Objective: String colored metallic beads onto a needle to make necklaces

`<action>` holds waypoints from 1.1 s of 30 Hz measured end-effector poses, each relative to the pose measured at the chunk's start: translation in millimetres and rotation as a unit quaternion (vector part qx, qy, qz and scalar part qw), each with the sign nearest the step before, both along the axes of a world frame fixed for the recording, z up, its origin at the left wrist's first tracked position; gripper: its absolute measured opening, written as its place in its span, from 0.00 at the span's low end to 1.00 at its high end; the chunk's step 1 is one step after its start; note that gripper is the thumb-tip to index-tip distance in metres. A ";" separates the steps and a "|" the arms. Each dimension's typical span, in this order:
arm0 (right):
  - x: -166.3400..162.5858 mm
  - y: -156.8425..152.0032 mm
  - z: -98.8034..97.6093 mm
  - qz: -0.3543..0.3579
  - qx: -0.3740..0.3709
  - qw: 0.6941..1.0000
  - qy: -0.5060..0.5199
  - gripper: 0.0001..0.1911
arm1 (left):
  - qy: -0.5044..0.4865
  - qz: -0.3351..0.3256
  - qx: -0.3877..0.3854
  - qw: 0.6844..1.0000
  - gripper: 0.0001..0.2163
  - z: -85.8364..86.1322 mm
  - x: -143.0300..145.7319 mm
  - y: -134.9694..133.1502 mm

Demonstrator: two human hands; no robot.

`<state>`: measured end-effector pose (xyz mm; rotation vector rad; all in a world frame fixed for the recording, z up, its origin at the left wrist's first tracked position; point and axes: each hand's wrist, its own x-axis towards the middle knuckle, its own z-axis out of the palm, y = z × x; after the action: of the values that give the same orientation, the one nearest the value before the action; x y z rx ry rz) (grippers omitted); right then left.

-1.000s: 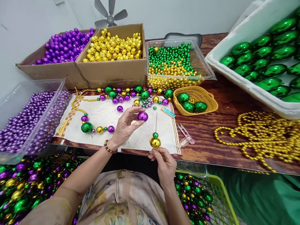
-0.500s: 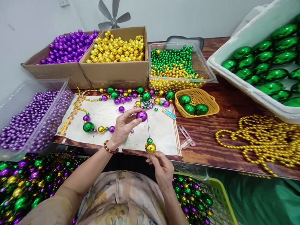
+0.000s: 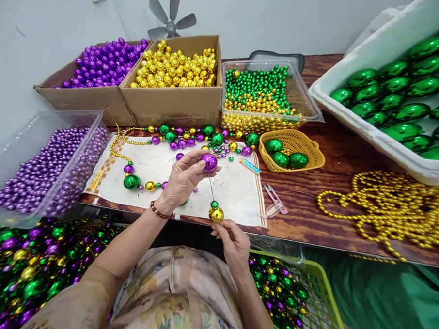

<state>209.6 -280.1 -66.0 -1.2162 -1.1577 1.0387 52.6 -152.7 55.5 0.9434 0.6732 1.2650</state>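
Observation:
My left hand [image 3: 187,178] pinches a large shiny purple bead [image 3: 208,162] above the cloth. Below that bead runs a thin straight needle [image 3: 212,190], which carries a small green bead [image 3: 214,204] and a larger gold bead [image 3: 216,214]. With its fingertips closed just under the gold bead, my right hand [image 3: 235,244] holds the needle's lower part, which the fingers hide. On the white cloth [image 3: 239,197], a strand of mixed beads [image 3: 132,182] curves around to the left and back. Several loose purple beads [image 3: 182,143] lie behind my left hand.
Cardboard boxes of purple beads [image 3: 102,65] and gold beads [image 3: 179,67] stand at the back. Clear tubs [image 3: 104,123] flank them. At right are a yellow basket [image 3: 315,155], snips [image 3: 275,198], gold bead strands [image 3: 399,215] and a foam box [image 3: 328,75] of green ornaments.
Both hands and the beads have shifted very slightly, with the purple bead a little higher above the green one. The whole view has moved a little. Both grips stay the same.

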 end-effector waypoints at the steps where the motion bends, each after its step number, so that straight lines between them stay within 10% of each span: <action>1: 0.1 -0.2 -0.9 -0.002 -0.001 1.000 0.003 0.10 | -0.002 -0.002 -0.005 1.000 0.16 -0.5 0.3 -0.3; 33: -18.4 8.2 34.6 -0.036 0.082 0.994 0.070 0.08 | -0.012 0.023 0.055 0.998 0.14 17.5 16.3 -29.6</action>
<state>191.2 -271.8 -31.4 -1.0321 -1.0616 0.9405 68.9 -182.3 73.0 1.0059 0.6151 1.3627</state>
